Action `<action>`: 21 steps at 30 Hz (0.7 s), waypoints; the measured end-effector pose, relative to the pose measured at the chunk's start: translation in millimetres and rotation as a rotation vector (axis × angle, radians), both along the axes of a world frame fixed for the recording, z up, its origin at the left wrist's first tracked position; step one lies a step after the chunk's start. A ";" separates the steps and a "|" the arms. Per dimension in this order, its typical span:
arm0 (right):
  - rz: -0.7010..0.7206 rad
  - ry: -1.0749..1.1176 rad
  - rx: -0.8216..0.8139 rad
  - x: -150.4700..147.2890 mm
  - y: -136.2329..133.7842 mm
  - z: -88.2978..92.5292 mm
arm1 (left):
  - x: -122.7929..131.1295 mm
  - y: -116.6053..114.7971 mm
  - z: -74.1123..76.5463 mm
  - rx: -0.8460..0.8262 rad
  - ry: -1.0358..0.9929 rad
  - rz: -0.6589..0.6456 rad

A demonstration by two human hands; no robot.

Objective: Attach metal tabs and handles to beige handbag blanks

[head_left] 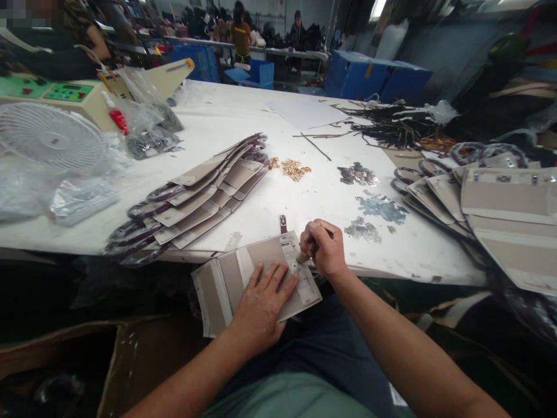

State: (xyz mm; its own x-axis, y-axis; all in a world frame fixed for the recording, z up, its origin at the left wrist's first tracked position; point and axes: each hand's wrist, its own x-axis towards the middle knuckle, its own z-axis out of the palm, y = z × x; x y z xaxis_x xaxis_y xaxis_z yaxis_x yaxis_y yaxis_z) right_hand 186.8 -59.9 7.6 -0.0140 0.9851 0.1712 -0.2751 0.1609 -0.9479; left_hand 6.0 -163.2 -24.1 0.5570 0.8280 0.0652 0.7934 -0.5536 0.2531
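Note:
A beige bag panel [228,278] with pale strips across it lies tilted over the table's front edge, partly above my lap. My left hand [263,299] rests flat on the panel with its fingers stretched out. Over the panel's right end, my right hand [324,247] is closed round a small hand tool [301,257]. The tool's pale blunt end points down at the panel and its dark other end shows above the fist; its kind is unclear. Small metal pieces sit along that end of the panel. Just beyond is a dark strap tab [283,223] with a metal fitting.
Fanned bag panels [217,186] lie to the left, and another stack [509,203] to the right. Gold hardware [296,169] and silver plates [359,174] form small piles. A white fan [52,139] stands far left; an open cardboard box [117,360] is below. People work behind.

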 end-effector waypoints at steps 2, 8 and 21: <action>-0.005 0.028 -0.016 1.3 -1.4 -3.4 | 2.0 2.5 5.3 -0.026 0.017 0.005; 0.052 0.017 -0.018 1.6 -5.6 -5.0 | 5.9 7.6 12.7 -0.044 0.034 -0.001; -0.097 0.387 -0.165 1.3 13.7 -2.5 | 2.8 16.3 13.3 -0.128 0.086 -0.083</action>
